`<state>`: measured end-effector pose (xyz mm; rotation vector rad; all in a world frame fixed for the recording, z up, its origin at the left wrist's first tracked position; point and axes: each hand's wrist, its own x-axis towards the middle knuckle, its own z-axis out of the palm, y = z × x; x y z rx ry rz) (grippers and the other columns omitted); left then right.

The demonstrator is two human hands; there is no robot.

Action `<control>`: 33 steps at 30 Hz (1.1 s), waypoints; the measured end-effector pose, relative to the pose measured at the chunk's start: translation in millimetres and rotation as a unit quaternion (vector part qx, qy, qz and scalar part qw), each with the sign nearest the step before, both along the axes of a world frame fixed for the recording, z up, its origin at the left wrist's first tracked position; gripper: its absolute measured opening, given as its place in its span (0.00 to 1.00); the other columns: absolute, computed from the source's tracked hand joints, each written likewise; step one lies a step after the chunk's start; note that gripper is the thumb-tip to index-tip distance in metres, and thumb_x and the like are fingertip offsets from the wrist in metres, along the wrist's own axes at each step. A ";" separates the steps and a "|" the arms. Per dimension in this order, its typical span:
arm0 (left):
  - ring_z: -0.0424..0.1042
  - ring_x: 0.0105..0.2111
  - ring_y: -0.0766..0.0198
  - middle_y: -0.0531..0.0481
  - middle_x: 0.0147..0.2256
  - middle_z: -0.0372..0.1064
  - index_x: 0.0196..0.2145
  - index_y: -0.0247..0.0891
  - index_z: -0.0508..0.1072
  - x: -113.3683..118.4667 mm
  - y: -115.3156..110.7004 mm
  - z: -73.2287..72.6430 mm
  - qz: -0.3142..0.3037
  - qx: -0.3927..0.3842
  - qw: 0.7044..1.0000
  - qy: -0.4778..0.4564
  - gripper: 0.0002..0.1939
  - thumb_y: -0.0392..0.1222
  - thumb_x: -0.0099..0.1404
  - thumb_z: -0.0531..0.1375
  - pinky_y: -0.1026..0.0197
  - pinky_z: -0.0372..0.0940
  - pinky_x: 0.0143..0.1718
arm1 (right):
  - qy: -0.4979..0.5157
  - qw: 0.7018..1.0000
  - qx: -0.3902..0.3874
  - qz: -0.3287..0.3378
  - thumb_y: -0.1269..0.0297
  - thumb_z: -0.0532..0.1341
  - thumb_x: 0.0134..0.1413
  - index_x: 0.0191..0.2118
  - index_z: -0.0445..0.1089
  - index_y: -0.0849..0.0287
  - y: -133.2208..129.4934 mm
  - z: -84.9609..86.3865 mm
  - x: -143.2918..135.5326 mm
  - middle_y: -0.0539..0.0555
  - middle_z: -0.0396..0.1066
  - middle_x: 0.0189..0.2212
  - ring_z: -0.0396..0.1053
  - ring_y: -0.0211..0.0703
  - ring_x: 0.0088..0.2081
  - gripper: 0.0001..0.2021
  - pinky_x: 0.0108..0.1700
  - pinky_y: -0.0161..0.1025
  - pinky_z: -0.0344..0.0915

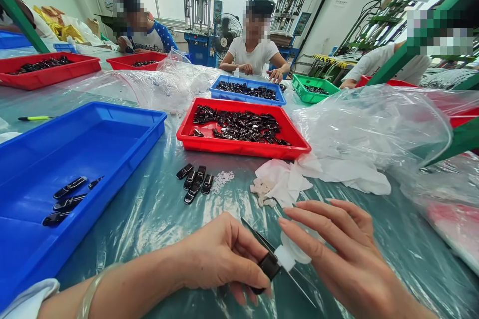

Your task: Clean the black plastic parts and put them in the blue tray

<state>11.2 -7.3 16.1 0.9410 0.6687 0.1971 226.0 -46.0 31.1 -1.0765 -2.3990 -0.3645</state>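
My left hand point(239, 259) is closed, pinching a small glossy black clip-like piece point(270, 265) between thumb and fingers. My right hand point(337, 249) is beside it, fingers stretched out and apart, its thumb out of sight. Between the hands lies a small translucent bottle point(305, 244) with a white cap point(285, 257), partly covered by the right fingers; whether they touch it I cannot tell. Thin metal tweezers point(258, 234) slant past the black piece and behind the cap. Several more black pieces point(192, 192) lie ahead on the plastic sheet, beside tiny white bits point(223, 181).
A red tray point(243, 148) full of black pieces stands ahead. The large blue tray point(123, 159) at left holds several. White tissue point(282, 179) and loose clear plastic point(377, 129) lie to the right, near a green post point(407, 55). People point(254, 50) sit across the table.
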 end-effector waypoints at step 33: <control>0.66 0.19 0.73 0.53 0.20 0.68 0.25 0.33 0.77 3.2 2.4 -4.2 -0.018 0.009 1.000 -0.003 0.05 0.35 0.47 0.62 0.74 0.64 0.19 | -0.002 0.999 0.026 0.030 0.71 0.41 0.65 0.45 0.69 0.58 2.3 1.4 -8.4 0.53 0.74 0.40 0.64 0.42 0.48 0.19 0.55 0.50 0.44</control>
